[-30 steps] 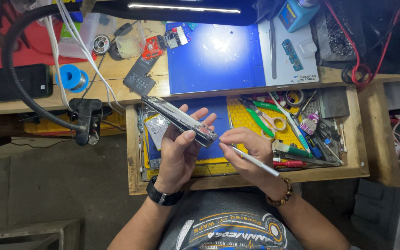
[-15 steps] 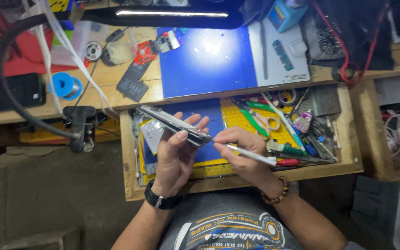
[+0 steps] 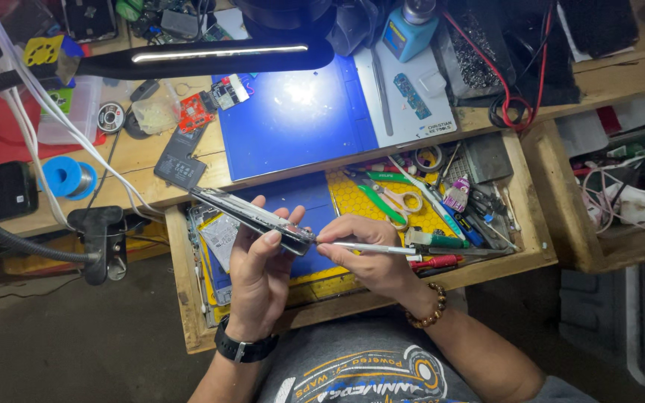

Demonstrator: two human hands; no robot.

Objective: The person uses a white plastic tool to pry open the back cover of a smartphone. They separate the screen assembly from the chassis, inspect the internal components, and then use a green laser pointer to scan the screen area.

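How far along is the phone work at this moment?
Done: the phone is up out of the open drawer, gripped edge-on in the left hand. In hand: the right hand presses a slim metal tool against its lower end. Left: no part looks separated yet.

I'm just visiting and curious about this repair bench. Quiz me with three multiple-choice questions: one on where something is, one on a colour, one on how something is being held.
1. Where do the green-handled pliers lie?
A. in the open drawer
B. on the floor
C. on the blue mat

2. What colour is the wristband on the left hand?
A. white
B. black
C. red

3. How is the phone held?
A. flat on the mat
B. edge-up in the left hand
C. inside a box

Answers:
1. A, they rest on the drawer's yellow liner.
2. B, a black band circles that wrist.
3. B, the left fingers grip it while the right hand puts a thin tool to its end.
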